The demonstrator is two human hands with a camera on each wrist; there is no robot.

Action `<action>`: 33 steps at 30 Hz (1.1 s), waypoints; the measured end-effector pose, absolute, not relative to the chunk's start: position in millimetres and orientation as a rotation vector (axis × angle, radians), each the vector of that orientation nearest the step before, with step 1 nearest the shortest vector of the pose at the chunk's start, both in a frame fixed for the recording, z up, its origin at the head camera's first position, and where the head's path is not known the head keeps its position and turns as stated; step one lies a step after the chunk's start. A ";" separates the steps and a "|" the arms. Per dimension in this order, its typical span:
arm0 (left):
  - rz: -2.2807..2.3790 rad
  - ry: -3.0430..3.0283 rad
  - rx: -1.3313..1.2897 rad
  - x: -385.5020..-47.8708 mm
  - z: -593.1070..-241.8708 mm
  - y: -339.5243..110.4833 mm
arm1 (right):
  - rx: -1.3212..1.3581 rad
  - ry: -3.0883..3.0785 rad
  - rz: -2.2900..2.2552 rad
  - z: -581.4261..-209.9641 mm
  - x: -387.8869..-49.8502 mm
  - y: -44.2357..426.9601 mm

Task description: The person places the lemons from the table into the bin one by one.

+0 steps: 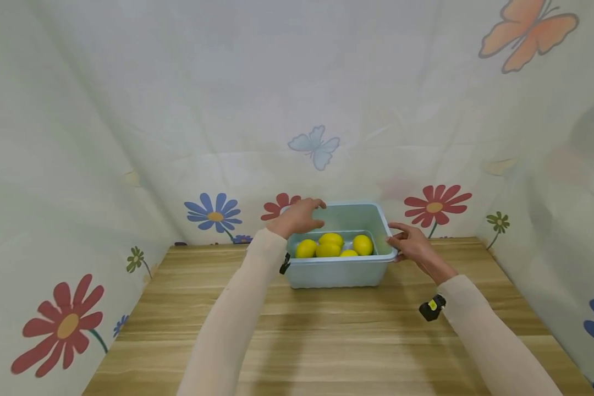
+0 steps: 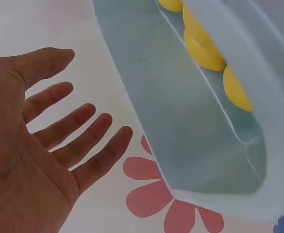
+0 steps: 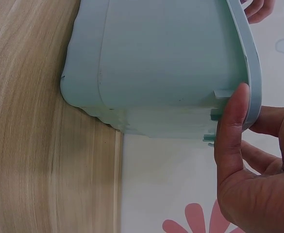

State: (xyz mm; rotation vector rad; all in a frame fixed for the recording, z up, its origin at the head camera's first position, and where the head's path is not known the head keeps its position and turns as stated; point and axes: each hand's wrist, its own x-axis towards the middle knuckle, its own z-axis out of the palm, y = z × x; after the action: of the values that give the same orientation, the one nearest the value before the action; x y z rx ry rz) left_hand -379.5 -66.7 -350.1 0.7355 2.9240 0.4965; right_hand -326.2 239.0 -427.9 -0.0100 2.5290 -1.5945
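A light blue plastic bin (image 1: 334,273) holds several yellow lemons (image 1: 306,249) and stands at the back of the table. My right hand (image 1: 416,246) pinches its rim at the right end; in the right wrist view the thumb (image 3: 231,131) lies against the outside wall just under the rim, with fingers on the rim's other side. My left hand (image 1: 299,217) is over the bin's left end. The left wrist view shows that hand (image 2: 40,145) with fingers spread and palm bare, apart from the bin's wall (image 2: 180,121).
The wood-grain table (image 1: 336,341) reaches back to a white curtain (image 1: 257,99) printed with flowers and butterflies, which also hangs at both sides. A small black device (image 1: 432,308) is strapped at the right wrist.
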 end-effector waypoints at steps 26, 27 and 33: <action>0.452 3.033 0.820 -340.9 -361.7 -78.1 | 0.005 2.560 -1.551 -422.1 -326.6 244.0; 0.459 3.031 0.828 -339.3 -362.0 -77.7 | 0.006 2.571 -1.539 -422.0 -326.2 244.6; 0.418 3.048 0.855 -332.4 -363.8 -76.5 | -0.012 2.625 -1.473 -422.5 -323.5 245.4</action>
State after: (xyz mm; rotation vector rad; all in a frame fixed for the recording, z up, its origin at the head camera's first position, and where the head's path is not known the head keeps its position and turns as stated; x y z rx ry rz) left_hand -332.4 -76.5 -363.8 0.8552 3.0484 0.4178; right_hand -323.5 245.4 -422.5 -0.0119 2.6249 -1.4729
